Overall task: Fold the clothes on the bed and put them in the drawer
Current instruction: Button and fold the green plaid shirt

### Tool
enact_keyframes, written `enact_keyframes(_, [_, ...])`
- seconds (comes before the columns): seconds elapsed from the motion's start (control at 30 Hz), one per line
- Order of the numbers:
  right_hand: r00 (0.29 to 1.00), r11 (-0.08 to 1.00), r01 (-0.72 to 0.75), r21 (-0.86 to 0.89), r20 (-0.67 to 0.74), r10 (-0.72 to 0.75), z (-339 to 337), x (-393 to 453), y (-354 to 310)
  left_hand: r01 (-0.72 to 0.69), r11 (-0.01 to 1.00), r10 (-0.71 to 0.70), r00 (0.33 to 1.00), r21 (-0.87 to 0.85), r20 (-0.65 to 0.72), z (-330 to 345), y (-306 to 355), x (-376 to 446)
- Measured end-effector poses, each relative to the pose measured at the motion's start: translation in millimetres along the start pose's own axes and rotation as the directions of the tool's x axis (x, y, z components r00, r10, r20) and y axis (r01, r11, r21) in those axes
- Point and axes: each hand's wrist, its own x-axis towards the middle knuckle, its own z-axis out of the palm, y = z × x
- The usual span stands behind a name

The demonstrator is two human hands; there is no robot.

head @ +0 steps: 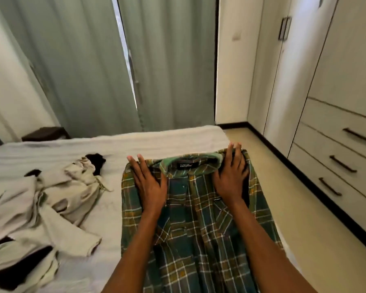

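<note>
Beige clothes [51,199] are lying crumpled at the left of the bed [156,140], and I'm pressing my left hand [150,185] and right hand [230,176], fingers straight, flat on the plaid shirt [199,229] beside them, drawers [336,161] standing at far right.

I'm seeing a green, teal and mustard plaid shirt [199,225], white sheet [114,149], beige clothes [57,193], grey-green curtains [89,60], cream drawers [325,166].
</note>
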Motion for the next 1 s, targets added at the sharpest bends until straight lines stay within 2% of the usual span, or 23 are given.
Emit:
enact_keyframes(0.13, [0.996, 0.996, -0.009, -0.084, 0.090, 0.016, 76, 24, 46, 0.068, 0.997, -0.070, 0.993, 0.020, 0.093, 73, -58, 23])
enact_keyframes(0.23, [0.975, 0.983, -0.073, -0.168, 0.194, 0.105, 137, 55, 72, 0.144, 0.985, -0.155, 0.980, 0.094, 0.122, 132, -100, 51])
enact_keyframes(0.33, [0.869, 0.948, -0.154, -0.279, 0.419, 0.265, 201, 77, 108, 0.306, 0.904, -0.377, 0.901, 0.299, 0.216, 189, -148, 69])
enact_keyframes(0.4, [0.787, 0.927, -0.149, -0.344, 0.526, 0.321, 231, 74, 130, 0.357, 0.840, -0.488, 0.828, 0.409, 0.278, 214, -177, 67])
enact_keyframes(0.43, [0.774, 0.919, -0.129, -0.374, 0.542, 0.329, 241, 70, 138, 0.354, 0.822, -0.505, 0.816, 0.446, 0.283, 223, -187, 65])
enact_keyframes(0.6, [0.804, 0.902, -0.088, -0.423, 0.504, 0.315, 261, 57, 152, 0.298, 0.834, -0.445, 0.861, 0.464, 0.247, 234, -208, 58])
enact_keyframes(0.77, [0.799, 0.925, -0.096, -0.368, 0.526, 0.292, 250, 53, 141, 0.277, 0.882, -0.410, 0.851, 0.383, 0.328, 222, -201, 52])
enact_keyframes(0.9, [0.893, 0.974, -0.019, -0.226, 0.434, 0.118, 236, 30, 117, 0.121, 0.967, -0.204, 0.896, 0.226, 0.395, 203, -188, 34])
enact_keyframes(0.93, [0.896, 0.984, 0.026, -0.177, 0.440, 0.056, 232, 23, 107, 0.064, 0.977, -0.144, 0.902, 0.204, 0.407, 197, -184, 29])
enact_keyframes(1.0, [0.859, 0.986, 0.100, -0.137, 0.511, -0.016, 229, 12, 92, -0.048, 0.976, -0.056, 0.887, 0.211, 0.458, 194, -178, 22])
